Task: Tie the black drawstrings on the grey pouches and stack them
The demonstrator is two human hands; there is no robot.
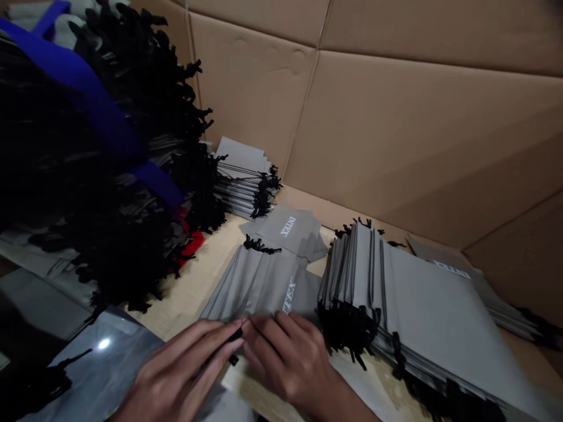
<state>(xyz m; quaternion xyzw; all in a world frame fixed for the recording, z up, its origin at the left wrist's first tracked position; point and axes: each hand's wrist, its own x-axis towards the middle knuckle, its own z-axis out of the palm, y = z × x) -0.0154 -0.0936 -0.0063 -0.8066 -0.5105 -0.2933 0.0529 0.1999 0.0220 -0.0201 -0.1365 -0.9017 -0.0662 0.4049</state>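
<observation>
The two hands are closest. The left hand (185, 372) and the right hand (292, 357) meet tip to tip at the near end of a grey pouch (259, 281). The left fingers are pinched together on a little black cord (236, 337) that sticks out of the pouch. The right fingers are bent and close together, pushing down on the cloth. I cannot tell if they hold the cord too.

I think the hands are fixing the cord at the pouch's mouth. To do it well, hold the cloth flat with one hand so it does not slide. Pinch the cord near its end with the other hand and pull softly, so the pouches under it do not get messy.

The pouch lies on top of a fan of pouches on the pale table (193, 287). Just beside it on the right is a big pile (422, 310). Behind it lie one loose pouch (294, 228) and a small pile (244, 173). On the left is a tall dark heap (109, 193) with a blue strap (88, 88). A cardboard wall (396, 129) stands at the back.
</observation>
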